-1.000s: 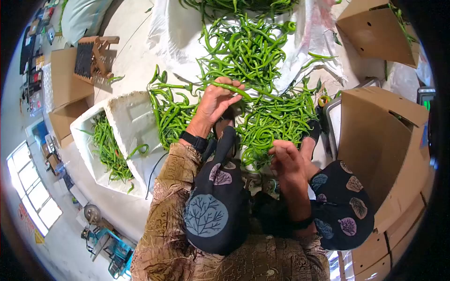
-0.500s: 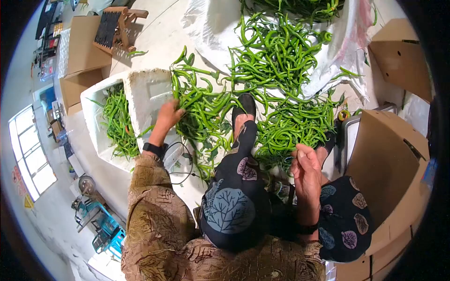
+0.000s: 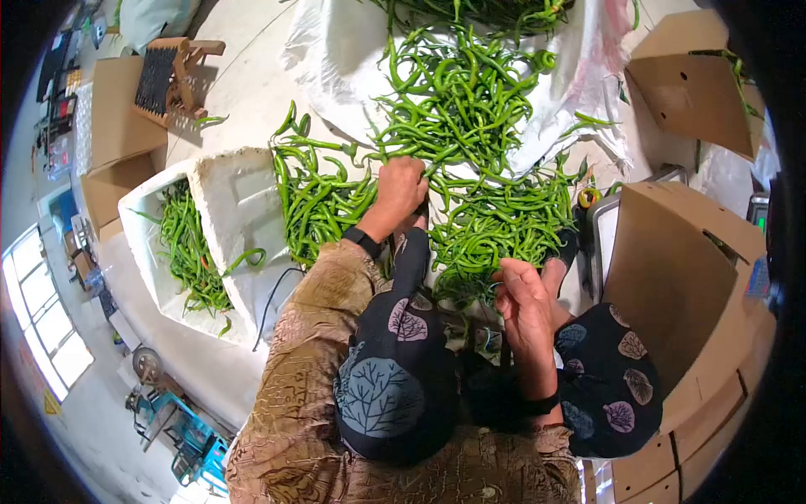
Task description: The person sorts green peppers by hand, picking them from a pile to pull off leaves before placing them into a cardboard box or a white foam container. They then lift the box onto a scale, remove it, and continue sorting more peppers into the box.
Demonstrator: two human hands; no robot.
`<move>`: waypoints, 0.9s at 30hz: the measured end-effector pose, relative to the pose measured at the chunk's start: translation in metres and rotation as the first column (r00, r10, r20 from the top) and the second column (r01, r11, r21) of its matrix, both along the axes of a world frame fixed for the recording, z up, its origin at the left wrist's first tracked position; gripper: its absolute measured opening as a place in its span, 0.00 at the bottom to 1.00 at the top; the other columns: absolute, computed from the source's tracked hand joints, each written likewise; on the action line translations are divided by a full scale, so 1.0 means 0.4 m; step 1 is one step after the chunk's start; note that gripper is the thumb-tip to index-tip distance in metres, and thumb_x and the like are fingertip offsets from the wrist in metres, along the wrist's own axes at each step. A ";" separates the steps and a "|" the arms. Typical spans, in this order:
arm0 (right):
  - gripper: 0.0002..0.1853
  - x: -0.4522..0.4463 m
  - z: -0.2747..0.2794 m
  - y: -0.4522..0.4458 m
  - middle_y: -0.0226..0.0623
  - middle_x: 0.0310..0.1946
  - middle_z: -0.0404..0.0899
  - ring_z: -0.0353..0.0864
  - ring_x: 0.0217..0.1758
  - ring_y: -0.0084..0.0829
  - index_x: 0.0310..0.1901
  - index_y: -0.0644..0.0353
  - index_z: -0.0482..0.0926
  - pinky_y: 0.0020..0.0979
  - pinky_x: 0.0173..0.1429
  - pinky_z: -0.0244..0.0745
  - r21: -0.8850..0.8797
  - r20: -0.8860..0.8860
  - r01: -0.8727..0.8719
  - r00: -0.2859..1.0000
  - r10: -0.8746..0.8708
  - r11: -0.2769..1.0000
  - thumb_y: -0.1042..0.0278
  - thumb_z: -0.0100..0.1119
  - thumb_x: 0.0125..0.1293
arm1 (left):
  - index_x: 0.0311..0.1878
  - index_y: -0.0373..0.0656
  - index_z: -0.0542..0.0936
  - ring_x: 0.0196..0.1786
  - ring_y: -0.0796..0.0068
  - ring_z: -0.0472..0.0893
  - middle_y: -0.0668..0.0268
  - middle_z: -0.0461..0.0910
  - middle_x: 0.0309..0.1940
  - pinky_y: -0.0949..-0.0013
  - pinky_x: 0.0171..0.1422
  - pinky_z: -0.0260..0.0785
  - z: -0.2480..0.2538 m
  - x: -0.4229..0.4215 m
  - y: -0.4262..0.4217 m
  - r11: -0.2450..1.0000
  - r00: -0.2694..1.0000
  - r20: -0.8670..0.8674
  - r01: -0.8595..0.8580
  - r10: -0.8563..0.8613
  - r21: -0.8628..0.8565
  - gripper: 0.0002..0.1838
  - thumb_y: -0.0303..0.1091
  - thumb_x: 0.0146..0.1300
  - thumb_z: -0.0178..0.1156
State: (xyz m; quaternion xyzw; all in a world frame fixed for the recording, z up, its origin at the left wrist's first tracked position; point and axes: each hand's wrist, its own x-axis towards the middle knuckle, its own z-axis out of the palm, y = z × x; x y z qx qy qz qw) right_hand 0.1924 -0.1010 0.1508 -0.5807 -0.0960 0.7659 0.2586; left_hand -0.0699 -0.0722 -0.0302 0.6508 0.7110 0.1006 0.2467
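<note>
Green, glossy peppers (image 3: 470, 92) lie in loose heaps around the left hand (image 3: 400, 191): one beyond it, one to its left and one to its right, which also lies just ahead of the right hand (image 3: 525, 302). The left hand reaches down among them, back upward and fingers bent under; whether it grips a pepper is hidden. The right hand hangs half curled, fingertips near the thumb, and I cannot tell whether anything is between them.

Each pepper looks light, smooth and a little slippery, firm but likely to snap if bent hard. Mid-length, or close under the stem, seems the best hold, with a light pinch; the hooked and curled ones probably snag on their neighbours.

Beyond the left hand, the far heap spills over a thin, crumpled white sheet (image 3: 332, 80). Further left stands a foam box (image 3: 241, 197), pale and rough along its edge, with more peppers inside. Right of the right hand, a carton (image 3: 663, 277) shows flat brown card and straight folds. The left sleeve (image 3: 323, 302) is wrinkled brown cloth, ending at a dark wristband (image 3: 362, 242).
</note>
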 end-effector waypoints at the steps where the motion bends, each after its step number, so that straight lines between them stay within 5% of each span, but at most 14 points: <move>1: 0.11 -0.002 -0.003 0.000 0.32 0.37 0.78 0.68 0.29 0.15 0.52 0.62 0.74 0.16 0.32 0.63 -0.011 0.009 -0.016 1.000 0.016 1.000 0.68 0.53 0.72 | 0.42 0.40 0.79 0.42 0.48 0.77 0.54 0.77 0.35 0.51 0.46 0.69 0.016 -0.003 -0.003 1.000 1.000 -0.001 0.010 -0.010 -0.004 0.14 0.34 0.53 0.64; 3: 0.12 -0.009 0.009 0.010 0.31 0.38 0.78 0.69 0.30 0.15 0.52 0.61 0.75 0.17 0.32 0.62 -0.027 0.006 0.013 1.000 -0.013 1.000 0.66 0.55 0.72 | 0.39 0.39 0.78 0.40 0.45 0.78 0.51 0.77 0.31 0.47 0.44 0.70 0.096 -0.008 -0.009 0.981 0.972 0.216 0.123 -0.089 -0.151 0.12 0.33 0.51 0.61; 5: 0.12 -0.005 0.019 0.019 0.30 0.37 0.78 0.69 0.30 0.17 0.52 0.61 0.75 0.18 0.32 0.62 -0.055 0.068 -0.063 0.995 0.067 0.996 0.66 0.56 0.71 | 0.42 0.40 0.78 0.41 0.44 0.78 0.49 0.77 0.32 0.48 0.47 0.71 0.099 -0.016 -0.035 0.980 0.924 0.368 0.161 -0.106 -0.121 0.13 0.32 0.52 0.61; 7: 0.13 -0.004 0.010 0.010 0.32 0.38 0.77 0.68 0.29 0.18 0.52 0.61 0.75 0.19 0.32 0.60 -0.054 0.045 -0.033 0.998 0.035 0.998 0.66 0.56 0.71 | 0.44 0.42 0.78 0.41 0.44 0.78 0.49 0.77 0.34 0.48 0.48 0.71 0.121 -0.017 -0.043 0.917 0.920 0.340 0.292 -0.193 -0.270 0.15 0.32 0.52 0.61; 11: 0.12 0.005 0.010 0.008 0.33 0.38 0.77 0.67 0.30 0.18 0.52 0.61 0.75 0.19 0.31 0.59 -0.052 0.043 -0.027 0.999 0.030 0.998 0.66 0.56 0.70 | 0.43 0.41 0.78 0.39 0.46 0.78 0.51 0.73 0.35 0.50 0.41 0.73 0.071 0.049 -0.006 0.993 0.976 0.192 0.115 -0.106 -0.036 0.14 0.28 0.50 0.62; 15: 0.11 0.016 0.011 0.006 0.31 0.38 0.78 0.71 0.34 0.20 0.51 0.60 0.76 0.22 0.38 0.66 -0.033 0.022 -0.016 1.000 0.017 0.999 0.67 0.56 0.70 | 0.39 0.42 0.78 0.42 0.52 0.78 0.55 0.72 0.37 0.55 0.34 0.75 -0.003 0.092 0.029 0.955 0.948 -0.126 0.297 -0.291 0.027 0.11 0.24 0.50 0.59; 18: 0.10 0.017 0.006 0.001 0.32 0.38 0.77 0.70 0.31 0.19 0.52 0.59 0.76 0.19 0.34 0.63 0.034 0.069 -0.032 0.997 0.030 0.999 0.68 0.55 0.71 | 0.37 0.41 0.78 0.46 0.55 0.76 0.57 0.71 0.37 0.57 0.33 0.76 0.061 0.102 0.050 0.936 0.938 -0.092 0.343 -0.335 0.084 0.09 0.24 0.51 0.58; 21: 0.11 0.015 0.010 0.000 0.32 0.38 0.79 0.72 0.35 0.21 0.51 0.59 0.77 0.24 0.42 0.68 -0.014 0.062 -0.008 0.998 0.009 1.000 0.68 0.56 0.70 | 0.40 0.41 0.76 0.43 0.55 0.78 0.57 0.71 0.36 0.57 0.33 0.75 0.119 0.096 0.057 0.896 0.901 -0.054 0.433 -0.430 0.100 0.11 0.24 0.51 0.58; 23: 0.11 0.028 -0.011 -0.008 0.33 0.38 0.79 0.72 0.35 0.21 0.51 0.59 0.77 0.24 0.42 0.68 0.007 0.045 -0.028 0.999 0.027 1.000 0.68 0.56 0.70 | 0.43 0.41 0.74 0.37 0.55 0.80 0.57 0.71 0.35 0.56 0.33 0.75 0.123 0.123 0.061 0.880 0.868 0.146 0.470 -0.474 0.063 0.14 0.24 0.52 0.59; 24: 0.11 0.030 -0.008 -0.005 0.33 0.38 0.79 0.72 0.35 0.21 0.51 0.59 0.77 0.24 0.42 0.68 0.007 0.051 -0.026 0.998 0.025 1.000 0.68 0.56 0.70 | 0.47 0.44 0.70 0.31 0.49 0.79 0.56 0.72 0.36 0.53 0.32 0.74 0.123 0.143 0.074 0.887 0.877 0.139 0.445 -0.459 0.123 0.16 0.23 0.54 0.56; 27: 0.11 0.021 0.011 0.004 0.33 0.38 0.79 0.72 0.35 0.21 0.50 0.60 0.77 0.24 0.43 0.68 -0.012 0.057 -0.018 0.998 0.018 1.000 0.67 0.57 0.70 | 0.44 0.43 0.71 0.32 0.51 0.79 0.56 0.70 0.34 0.52 0.31 0.73 0.087 0.202 0.131 0.938 0.941 -0.015 0.339 -0.339 0.079 0.13 0.24 0.55 0.56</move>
